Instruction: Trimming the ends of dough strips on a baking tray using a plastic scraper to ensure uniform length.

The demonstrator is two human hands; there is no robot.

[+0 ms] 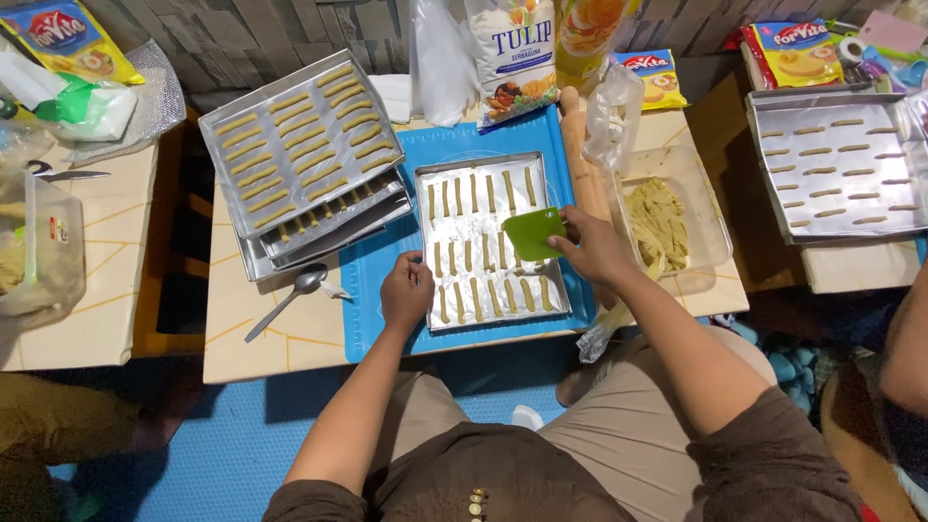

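A metal baking tray (pixel 480 166) lies on a blue mat (pixel 387 319) in front of me, with several thin dough sticks (pixel 474 295) laid in rows. My right hand (pixel 592 246) holds a green plastic scraper (pixel 531 233) over the tray's right side. My left hand (pixel 407 291) rests on the tray's left edge with its fingers curled on the rim.
Stacked trays (pixel 302 145) of dough sticks sit tilted at the left, with a spoon (pixel 290 298) below them. A clear container of dough (pixel 667 222) and a rolling pin (pixel 578 155) lie to the right. Another tray (pixel 839 162) stands far right. Flour bags (pixel 510 53) line the back.
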